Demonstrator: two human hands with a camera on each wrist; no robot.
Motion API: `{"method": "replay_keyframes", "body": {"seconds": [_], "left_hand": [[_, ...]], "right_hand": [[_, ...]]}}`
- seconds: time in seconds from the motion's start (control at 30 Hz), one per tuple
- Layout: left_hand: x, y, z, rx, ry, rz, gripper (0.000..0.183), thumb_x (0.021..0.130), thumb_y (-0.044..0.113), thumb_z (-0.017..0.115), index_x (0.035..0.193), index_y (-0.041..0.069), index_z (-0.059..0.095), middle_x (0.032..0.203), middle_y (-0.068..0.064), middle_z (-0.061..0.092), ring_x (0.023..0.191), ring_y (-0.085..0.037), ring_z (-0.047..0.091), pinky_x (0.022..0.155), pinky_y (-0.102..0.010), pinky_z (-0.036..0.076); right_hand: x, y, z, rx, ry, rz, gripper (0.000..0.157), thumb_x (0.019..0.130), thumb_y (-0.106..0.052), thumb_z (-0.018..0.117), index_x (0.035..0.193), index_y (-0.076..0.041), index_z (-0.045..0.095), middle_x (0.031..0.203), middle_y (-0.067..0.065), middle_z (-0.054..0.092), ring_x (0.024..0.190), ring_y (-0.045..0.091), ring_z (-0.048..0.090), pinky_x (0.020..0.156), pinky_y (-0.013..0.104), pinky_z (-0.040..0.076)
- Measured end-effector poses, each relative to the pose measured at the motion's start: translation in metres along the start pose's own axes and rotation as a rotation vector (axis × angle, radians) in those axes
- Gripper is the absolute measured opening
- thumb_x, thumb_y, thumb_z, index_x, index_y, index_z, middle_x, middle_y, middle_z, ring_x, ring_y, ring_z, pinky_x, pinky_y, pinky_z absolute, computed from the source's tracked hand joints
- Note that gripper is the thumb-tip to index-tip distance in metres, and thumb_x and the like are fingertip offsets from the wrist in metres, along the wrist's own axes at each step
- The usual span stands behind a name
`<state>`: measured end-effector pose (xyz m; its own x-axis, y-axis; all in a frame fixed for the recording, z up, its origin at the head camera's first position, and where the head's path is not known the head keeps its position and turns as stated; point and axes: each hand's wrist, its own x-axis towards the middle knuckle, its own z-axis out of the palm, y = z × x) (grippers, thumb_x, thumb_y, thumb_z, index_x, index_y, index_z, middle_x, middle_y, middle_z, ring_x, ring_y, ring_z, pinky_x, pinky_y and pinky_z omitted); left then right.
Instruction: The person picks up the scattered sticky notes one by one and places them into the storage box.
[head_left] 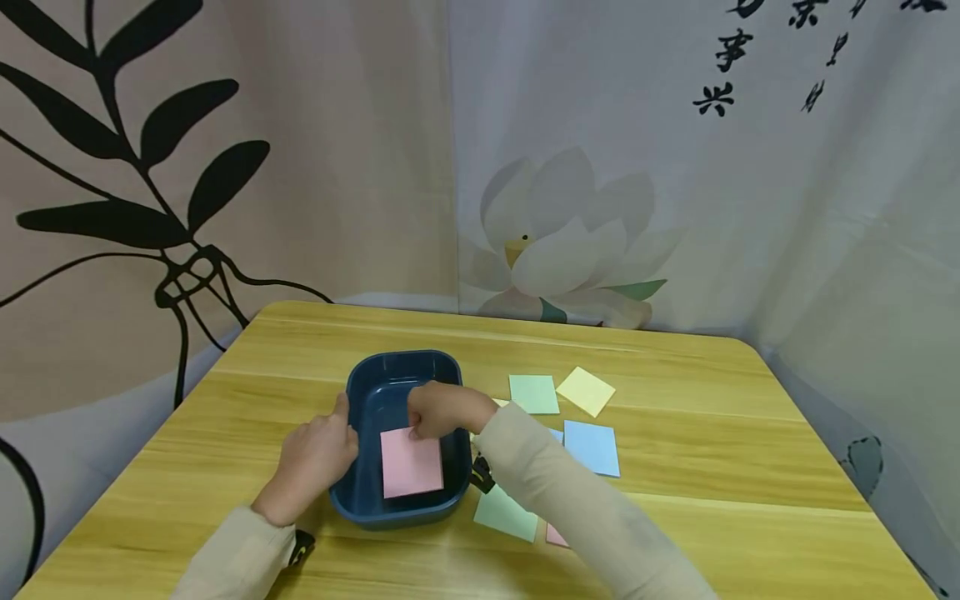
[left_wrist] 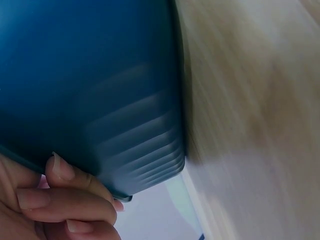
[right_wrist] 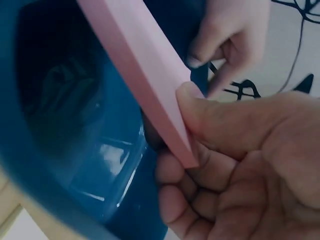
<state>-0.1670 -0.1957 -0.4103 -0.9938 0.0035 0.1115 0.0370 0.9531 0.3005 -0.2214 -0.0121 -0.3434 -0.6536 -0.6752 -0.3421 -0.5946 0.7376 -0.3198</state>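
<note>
pink pad (head_left: 412,467) pinched within the blue tray (head_left: 371,408), probably light and easy to hold.
your right grip (head_left: 442,408) is closed to the pad's thickness at one end, thumb on one broad face, curled fingers behind the other; your left grip (head_left: 315,454) holds the tray by its left rim. the pad lies inside the tray's outline in the head view; you cannot tell whether it touches the bottom. expect a fairly stiff little block with dry, matt faces; its sheets could fan or crease if you squeeze only a corner, so take it across the full thickness, in from the edge. the tray looks rigid, smooth and slicker, best held by the rim. other coloured pads (head_left: 592,447) lie on the table (head_left: 712,467), to its right.
</note>
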Motion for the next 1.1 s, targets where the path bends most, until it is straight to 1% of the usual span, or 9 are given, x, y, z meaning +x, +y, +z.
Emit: {"method": "replay_keyframes", "body": {"seconds": [0.07,0.13,0.2,0.37,0.63,0.77,0.87,1.1], "left_hand": [[0.000,0.000,0.000,0.003,0.000,0.004,0.059,0.088,0.010,0.051,0.140,-0.014,0.036,0.048,-0.002,0.039,0.041,-0.018,0.037,0.040,-0.026,0.025],[0.001,0.000,0.000,0.005,0.001,0.008,0.059,0.088,0.011,0.051,0.140,-0.014,0.037,0.048,-0.002,0.039,0.040,-0.017,0.037,0.040,-0.027,0.025],[0.001,0.000,0.000,0.006,0.000,0.009,0.059,0.088,0.010,0.051,0.140,-0.014,0.037,0.048,-0.002,0.039,0.040,-0.017,0.037,0.040,-0.026,0.025],[0.001,0.000,-0.001,0.006,-0.012,0.002,0.060,0.088,0.011,0.051,0.139,-0.015,0.036,0.049,-0.002,0.039,0.041,-0.017,0.037,0.040,-0.026,0.025],[0.000,0.000,-0.001,0.003,-0.014,0.001,0.060,0.088,0.011,0.051,0.140,-0.015,0.036,0.048,-0.002,0.038,0.040,-0.017,0.035,0.040,-0.025,0.024],[0.000,-0.001,-0.002,-0.002,-0.012,0.009,0.060,0.088,0.010,0.050,0.140,-0.015,0.035,0.048,-0.002,0.038,0.040,-0.016,0.035,0.040,-0.025,0.024],[0.000,-0.001,-0.002,-0.011,-0.021,0.008,0.060,0.088,0.010,0.049,0.140,-0.015,0.034,0.048,-0.002,0.039,0.040,-0.016,0.035,0.040,-0.025,0.024],[-0.001,0.001,-0.003,-0.016,-0.036,-0.002,0.060,0.089,0.010,0.049,0.141,-0.015,0.033,0.048,-0.002,0.039,0.040,-0.016,0.035,0.041,-0.025,0.025]], "right_hand": [[0.001,-0.004,0.003,-0.003,-0.017,0.017,0.010,0.090,-0.017,0.065,0.090,-0.007,0.067,0.077,-0.002,0.056,0.067,0.010,0.048,0.060,0.020,0.042],[0.003,-0.008,0.005,-0.005,-0.025,0.026,0.012,0.089,-0.018,0.067,0.096,-0.009,0.065,0.088,-0.002,0.062,0.075,0.011,0.053,0.065,0.022,0.046],[0.005,-0.011,0.006,-0.027,-0.035,0.012,0.014,0.088,-0.018,0.068,0.097,-0.008,0.064,0.092,0.000,0.064,0.077,0.011,0.055,0.067,0.023,0.047],[0.010,-0.017,0.009,-0.045,-0.053,0.014,0.014,0.087,-0.019,0.069,0.095,-0.009,0.063,0.088,-0.001,0.063,0.074,0.010,0.056,0.065,0.022,0.047],[0.014,-0.019,0.012,-0.020,-0.066,0.050,0.015,0.085,-0.020,0.072,0.089,-0.011,0.061,0.081,-0.003,0.061,0.071,0.011,0.057,0.062,0.023,0.047],[0.015,-0.021,0.013,-0.053,-0.061,0.073,0.016,0.083,-0.021,0.075,0.087,-0.012,0.061,0.079,-0.003,0.060,0.069,0.010,0.056,0.060,0.024,0.046],[0.015,-0.024,0.013,-0.087,-0.074,0.101,0.017,0.082,-0.021,0.075,0.086,-0.012,0.062,0.078,-0.003,0.060,0.067,0.011,0.057,0.059,0.024,0.047],[0.012,-0.028,0.015,-0.144,-0.085,0.157,0.016,0.084,-0.022,0.074,0.094,-0.014,0.064,0.081,-0.004,0.060,0.069,0.011,0.056,0.061,0.026,0.046]]}}
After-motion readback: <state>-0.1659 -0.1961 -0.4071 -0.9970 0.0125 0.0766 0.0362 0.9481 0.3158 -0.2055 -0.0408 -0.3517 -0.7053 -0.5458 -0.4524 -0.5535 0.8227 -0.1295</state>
